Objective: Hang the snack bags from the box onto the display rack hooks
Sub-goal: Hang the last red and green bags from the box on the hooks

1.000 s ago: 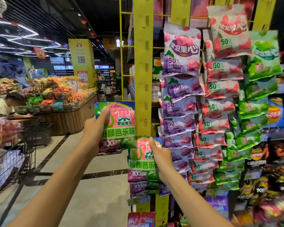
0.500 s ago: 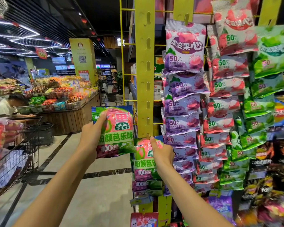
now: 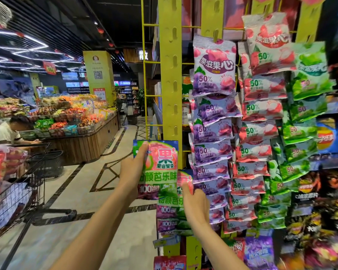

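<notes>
At frame centre the left hand [image 3: 133, 172] holds a pink-green bag [image 3: 160, 164] against the yellow strip [image 3: 170, 84]; the right hand [image 3: 195, 203] pinches the hung bag [image 3: 169, 203] below. If the hole misses the hook, hidden behind the bag, the bag could drop, or jostle the hung one loose.

There is a single view, from a wide-angle camera worn on the person's head. It looks forward and slightly down along both forearms, at about chest height, straight at the yellow rack strip [image 3: 170, 90], which stands close, within arm's reach. Straight lines bow toward the picture's edges. To the left the view runs deep down a shop aisle to a distant yellow pillar [image 3: 99, 75].
</notes>
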